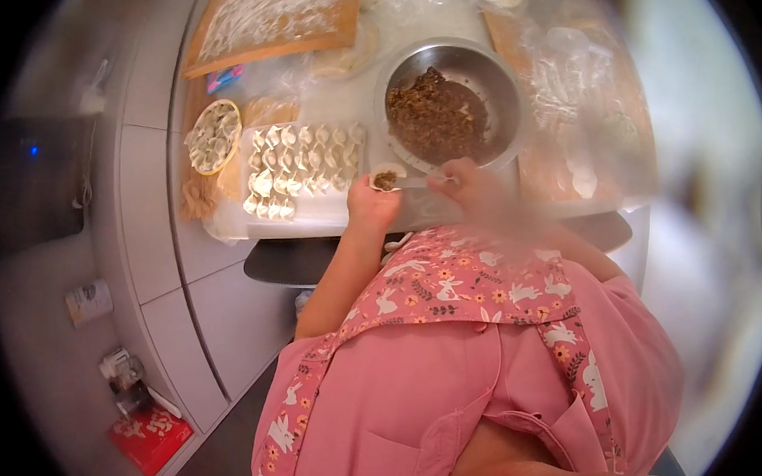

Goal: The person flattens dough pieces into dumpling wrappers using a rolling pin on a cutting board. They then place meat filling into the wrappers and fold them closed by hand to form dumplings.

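Note:
My left hand (373, 207) cups a round dumpling wrapper (392, 169) with a small heap of dark filling (384, 181) at its middle. Closed round the handle of a flat, pale spatula (414, 183), my right hand (468, 186) is close to the bowl's near rim. The spatula's far end reaches the wrapper. Just beyond both hands stands a large steel bowl (505, 118) with brown minced filling (435, 116) in it. To the left of my left hand, folded dumplings (288, 161) lie in rows on a pale tray (355, 141).
At the left edge is a yellow-rimmed round dish (236, 112) of dumplings. A floured wooden board (274, 21) lies at the back left. On the right, another board (535, 167) bears wrappers (582, 178) under clear plastic. The table's front edge is against my apron (451, 290).

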A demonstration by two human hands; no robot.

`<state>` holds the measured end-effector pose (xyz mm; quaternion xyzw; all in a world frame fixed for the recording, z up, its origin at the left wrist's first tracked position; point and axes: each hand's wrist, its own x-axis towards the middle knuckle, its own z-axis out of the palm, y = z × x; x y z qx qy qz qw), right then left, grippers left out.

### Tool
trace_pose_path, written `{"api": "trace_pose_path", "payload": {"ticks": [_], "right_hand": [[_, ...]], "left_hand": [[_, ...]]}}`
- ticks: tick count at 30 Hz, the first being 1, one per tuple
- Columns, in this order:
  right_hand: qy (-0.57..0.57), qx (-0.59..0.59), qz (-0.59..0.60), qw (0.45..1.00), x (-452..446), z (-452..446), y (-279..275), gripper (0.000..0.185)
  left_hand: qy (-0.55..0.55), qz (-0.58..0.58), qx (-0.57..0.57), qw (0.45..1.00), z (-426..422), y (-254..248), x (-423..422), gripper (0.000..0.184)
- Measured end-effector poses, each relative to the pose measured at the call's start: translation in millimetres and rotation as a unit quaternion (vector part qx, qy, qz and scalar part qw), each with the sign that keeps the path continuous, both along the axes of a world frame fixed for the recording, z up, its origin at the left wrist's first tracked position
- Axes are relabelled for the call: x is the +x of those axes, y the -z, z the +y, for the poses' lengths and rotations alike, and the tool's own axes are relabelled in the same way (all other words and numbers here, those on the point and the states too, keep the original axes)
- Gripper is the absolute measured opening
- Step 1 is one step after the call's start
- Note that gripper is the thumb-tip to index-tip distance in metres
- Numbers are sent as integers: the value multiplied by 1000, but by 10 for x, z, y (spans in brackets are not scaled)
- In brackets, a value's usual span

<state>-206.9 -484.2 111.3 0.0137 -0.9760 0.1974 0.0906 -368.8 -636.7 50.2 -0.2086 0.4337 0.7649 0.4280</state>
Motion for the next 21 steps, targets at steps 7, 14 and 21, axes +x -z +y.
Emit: {"api": "trace_pose_path", "payload": {"ticks": [7, 14, 21], "right_hand": [[185, 94, -135, 969, -154, 248, 128, 42], [47, -34, 185, 981, -245, 52, -321, 36], [73, -214, 189, 956, -364, 6, -267, 13]], "left_hand": [[74, 168, 28, 983, -52, -330, -56, 50], [144, 112, 205, 962, 105, -740, 44, 66], [290, 268, 120, 911, 245, -862, 284, 44]]}}
